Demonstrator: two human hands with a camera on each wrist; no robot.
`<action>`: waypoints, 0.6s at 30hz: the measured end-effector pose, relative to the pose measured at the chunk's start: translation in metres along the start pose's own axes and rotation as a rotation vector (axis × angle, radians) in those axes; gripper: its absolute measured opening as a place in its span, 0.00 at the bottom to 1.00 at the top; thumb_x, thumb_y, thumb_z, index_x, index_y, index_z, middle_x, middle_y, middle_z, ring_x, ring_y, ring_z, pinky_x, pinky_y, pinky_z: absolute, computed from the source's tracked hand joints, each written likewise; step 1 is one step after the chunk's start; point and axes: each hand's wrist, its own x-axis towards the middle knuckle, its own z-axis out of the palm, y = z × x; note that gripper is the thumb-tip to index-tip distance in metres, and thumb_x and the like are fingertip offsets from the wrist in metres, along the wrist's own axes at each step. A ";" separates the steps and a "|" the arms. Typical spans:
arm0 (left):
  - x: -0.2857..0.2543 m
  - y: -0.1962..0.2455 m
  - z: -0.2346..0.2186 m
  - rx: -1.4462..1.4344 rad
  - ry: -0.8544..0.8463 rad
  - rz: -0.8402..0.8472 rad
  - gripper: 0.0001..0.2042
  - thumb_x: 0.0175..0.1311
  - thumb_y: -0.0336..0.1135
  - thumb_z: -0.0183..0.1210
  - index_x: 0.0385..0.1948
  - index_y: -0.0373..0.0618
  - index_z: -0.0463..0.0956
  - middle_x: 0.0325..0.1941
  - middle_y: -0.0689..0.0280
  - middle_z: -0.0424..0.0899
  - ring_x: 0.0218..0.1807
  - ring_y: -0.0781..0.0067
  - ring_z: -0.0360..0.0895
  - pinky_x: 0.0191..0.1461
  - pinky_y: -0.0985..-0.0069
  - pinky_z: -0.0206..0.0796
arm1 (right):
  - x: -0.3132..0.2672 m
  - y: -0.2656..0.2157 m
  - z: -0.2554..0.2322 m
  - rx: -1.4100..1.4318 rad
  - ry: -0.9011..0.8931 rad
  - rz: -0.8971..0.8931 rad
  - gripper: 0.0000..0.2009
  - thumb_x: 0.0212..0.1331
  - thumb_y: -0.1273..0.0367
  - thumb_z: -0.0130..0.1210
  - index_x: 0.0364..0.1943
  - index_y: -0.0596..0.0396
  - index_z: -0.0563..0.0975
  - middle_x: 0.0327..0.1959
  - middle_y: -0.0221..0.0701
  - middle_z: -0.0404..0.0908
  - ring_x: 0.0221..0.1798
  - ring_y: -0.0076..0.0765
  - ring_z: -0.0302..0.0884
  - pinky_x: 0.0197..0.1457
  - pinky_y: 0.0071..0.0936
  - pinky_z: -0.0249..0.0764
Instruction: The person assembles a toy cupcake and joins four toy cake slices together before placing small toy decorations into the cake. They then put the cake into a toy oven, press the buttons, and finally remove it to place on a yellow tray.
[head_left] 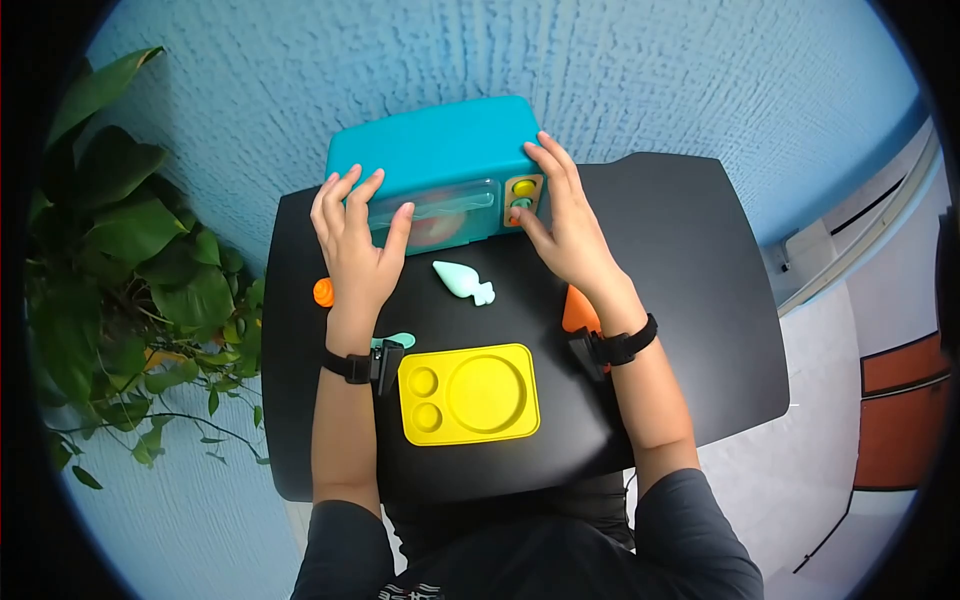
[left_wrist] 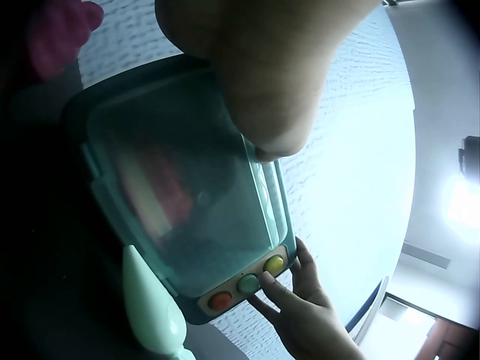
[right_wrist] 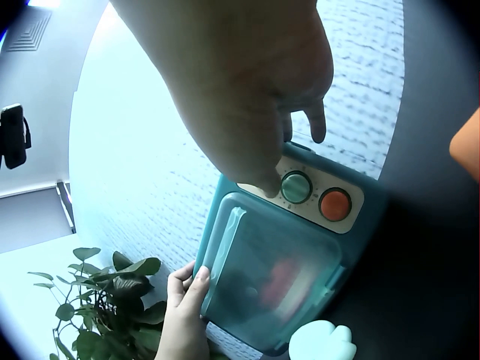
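A teal toy microwave stands at the far side of the black table. My left hand rests with spread fingers on its left top edge, thumb over the front by the clear door. A pinkish-red and cream thing shows blurred through that door. On the other side my right hand touches the right side, fingers reaching up to the top corner. Its thumb is right at the green knob. A yellow button and an orange button flank the knob.
A mint, cone-shaped toy lies before the microwave. Nearer is a yellow tray with round hollows. A mint toy piece and an orange swirled one lie left; an orange piece is by the right wrist. Plants crowd the left.
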 end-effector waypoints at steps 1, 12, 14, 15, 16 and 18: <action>-0.001 -0.001 0.002 0.007 0.005 0.019 0.24 0.74 0.41 0.70 0.68 0.46 0.77 0.75 0.56 0.73 0.81 0.42 0.61 0.83 0.46 0.54 | -0.001 0.001 0.002 -0.038 0.010 0.022 0.36 0.69 0.77 0.64 0.80 0.46 0.64 0.85 0.48 0.59 0.73 0.62 0.76 0.73 0.48 0.78; -0.004 -0.006 0.009 0.066 0.057 0.093 0.25 0.76 0.44 0.67 0.70 0.45 0.75 0.75 0.54 0.72 0.81 0.40 0.59 0.83 0.45 0.55 | -0.002 0.011 0.008 -0.229 0.043 -0.037 0.41 0.65 0.72 0.68 0.82 0.41 0.61 0.72 0.51 0.75 0.70 0.65 0.77 0.70 0.52 0.79; -0.004 -0.010 0.011 0.080 0.069 0.106 0.26 0.76 0.44 0.67 0.70 0.45 0.75 0.75 0.54 0.72 0.81 0.40 0.60 0.83 0.45 0.55 | -0.002 0.011 0.008 -0.223 0.031 -0.025 0.41 0.65 0.71 0.67 0.82 0.41 0.61 0.71 0.50 0.76 0.69 0.64 0.78 0.70 0.51 0.80; -0.006 -0.011 0.013 0.085 0.082 0.127 0.26 0.76 0.45 0.67 0.70 0.46 0.75 0.75 0.54 0.72 0.81 0.40 0.60 0.83 0.45 0.54 | -0.004 0.010 0.008 -0.226 0.028 -0.009 0.40 0.65 0.71 0.67 0.81 0.41 0.61 0.69 0.49 0.77 0.68 0.63 0.79 0.69 0.51 0.80; -0.007 -0.012 0.015 0.081 0.089 0.125 0.26 0.77 0.48 0.66 0.70 0.47 0.75 0.75 0.53 0.72 0.81 0.40 0.59 0.84 0.45 0.54 | -0.005 0.007 0.007 -0.222 0.015 0.016 0.40 0.65 0.71 0.66 0.82 0.40 0.61 0.67 0.49 0.79 0.67 0.61 0.81 0.67 0.50 0.82; -0.007 -0.017 0.018 0.093 0.097 0.145 0.26 0.77 0.48 0.65 0.70 0.47 0.75 0.76 0.53 0.72 0.81 0.40 0.59 0.84 0.45 0.53 | -0.006 0.012 0.010 -0.241 0.032 0.001 0.41 0.65 0.71 0.66 0.82 0.40 0.60 0.66 0.49 0.79 0.66 0.61 0.82 0.66 0.50 0.82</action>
